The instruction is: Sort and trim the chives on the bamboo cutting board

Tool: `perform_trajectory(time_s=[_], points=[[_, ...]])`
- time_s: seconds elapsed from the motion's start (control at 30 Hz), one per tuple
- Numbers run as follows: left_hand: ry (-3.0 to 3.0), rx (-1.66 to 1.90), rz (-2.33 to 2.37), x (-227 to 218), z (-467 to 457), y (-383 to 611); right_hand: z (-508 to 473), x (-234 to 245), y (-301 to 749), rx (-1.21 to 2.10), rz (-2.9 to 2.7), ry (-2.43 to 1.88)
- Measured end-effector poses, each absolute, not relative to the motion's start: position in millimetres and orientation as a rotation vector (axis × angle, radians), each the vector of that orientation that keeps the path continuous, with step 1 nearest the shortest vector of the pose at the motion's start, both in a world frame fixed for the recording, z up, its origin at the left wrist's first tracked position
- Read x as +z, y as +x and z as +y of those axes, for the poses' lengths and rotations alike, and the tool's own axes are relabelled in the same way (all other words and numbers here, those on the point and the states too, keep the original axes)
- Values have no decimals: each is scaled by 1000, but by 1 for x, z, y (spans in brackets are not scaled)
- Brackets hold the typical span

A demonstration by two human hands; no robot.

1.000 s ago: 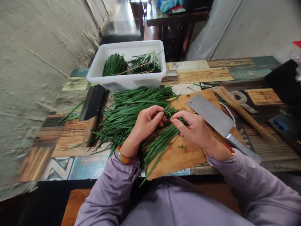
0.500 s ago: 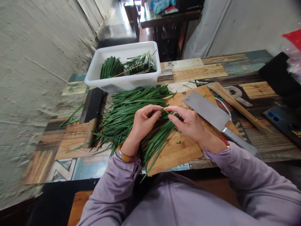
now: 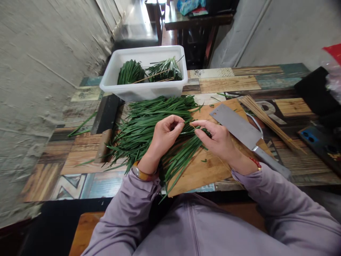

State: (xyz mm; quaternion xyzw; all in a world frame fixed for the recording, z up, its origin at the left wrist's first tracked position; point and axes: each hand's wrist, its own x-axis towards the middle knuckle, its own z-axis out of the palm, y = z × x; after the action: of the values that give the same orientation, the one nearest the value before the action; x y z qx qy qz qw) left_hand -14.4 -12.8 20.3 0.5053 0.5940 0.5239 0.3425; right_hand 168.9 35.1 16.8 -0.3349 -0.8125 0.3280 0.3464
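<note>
My right hand (image 3: 217, 139) pinches a thin bamboo skewer (image 3: 192, 125) between thumb and fingers, its end pointing left. Beside it, a short gap away, my left hand (image 3: 166, 134) has thumb and forefinger closed together; what they hold, if anything, I cannot make out. Under both hands a small bunch of garlic chives (image 3: 183, 153) lies slantwise over the wooden cutting board (image 3: 198, 174). A large heap of garlic chives (image 3: 141, 124) spreads to the left. On the board's right side rests a cleaver (image 3: 237, 126), blade flat, handle towards me.
Behind the heap stands a white plastic tub (image 3: 144, 93) with cut chive bundles (image 3: 131, 72) and skewers inside. More bamboo skewers (image 3: 271, 122) lie right of the cleaver. A phone (image 3: 317, 142) sits at the far right. A dark block (image 3: 106, 113) is on the left.
My hands have drawn slightly apart; my left fingertips have come away from the skewer's end, which stays in my right hand. The view has shifted a little.
</note>
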Motion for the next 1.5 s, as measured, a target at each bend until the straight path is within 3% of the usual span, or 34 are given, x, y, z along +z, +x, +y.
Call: perform_trajectory(time_s=[0.67,1.5], points=[[1232,1411,1452,22,-15,-11,35,15,167,890,-2108,-857],[1768,1433,1649,19,-16,-14,34,13,166,895,-2105,-850]])
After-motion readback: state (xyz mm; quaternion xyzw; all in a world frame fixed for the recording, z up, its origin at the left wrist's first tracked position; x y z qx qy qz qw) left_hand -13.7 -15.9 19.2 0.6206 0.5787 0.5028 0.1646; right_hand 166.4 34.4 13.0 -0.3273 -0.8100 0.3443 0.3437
